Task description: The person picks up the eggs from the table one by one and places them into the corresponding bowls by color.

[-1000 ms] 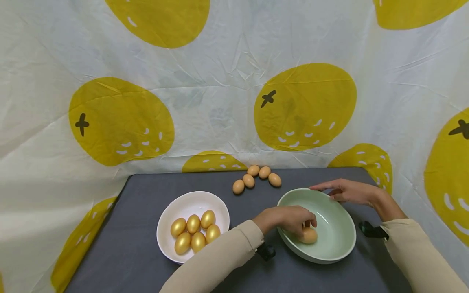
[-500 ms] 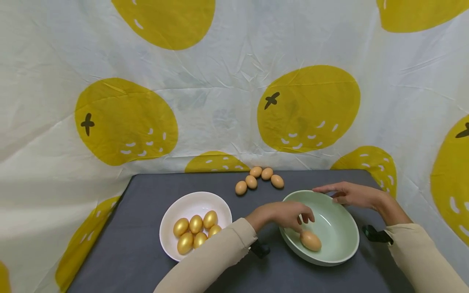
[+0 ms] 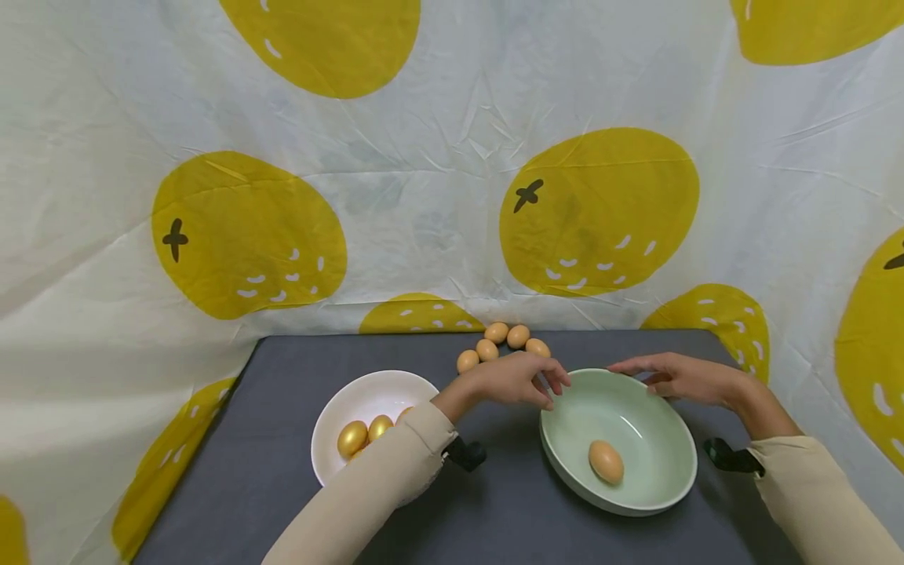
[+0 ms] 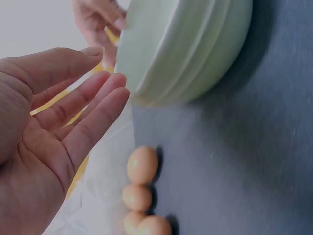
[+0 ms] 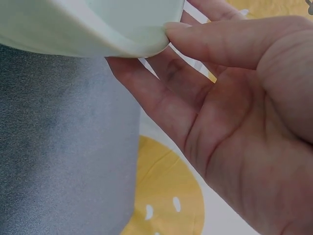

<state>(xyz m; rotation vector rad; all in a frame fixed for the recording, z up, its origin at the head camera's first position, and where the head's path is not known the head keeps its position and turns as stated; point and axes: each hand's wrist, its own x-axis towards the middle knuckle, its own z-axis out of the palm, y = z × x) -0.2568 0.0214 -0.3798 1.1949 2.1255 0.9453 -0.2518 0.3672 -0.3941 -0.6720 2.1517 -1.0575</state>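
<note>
A light green bowl stands on the right of the dark table, with one brown egg lying on its bottom. My right hand holds the far right rim, thumb at the edge and fingers on the outside wall. Empty, my left hand hovers at the bowl's left rim with its fingers loosely extended. Several more brown eggs lie behind that hand near the table's back edge; the left wrist view shows some brown eggs below the fingers.
To the left stands a white bowl with several golden eggs, partly hidden by the left sleeve. A white cloth with yellow fruit prints hangs right behind the grey-covered table.
My left hand has let go of the brown egg inside the green bowl and moved up and left, out over the rim. The right hand stays at the bowl's rim.
</note>
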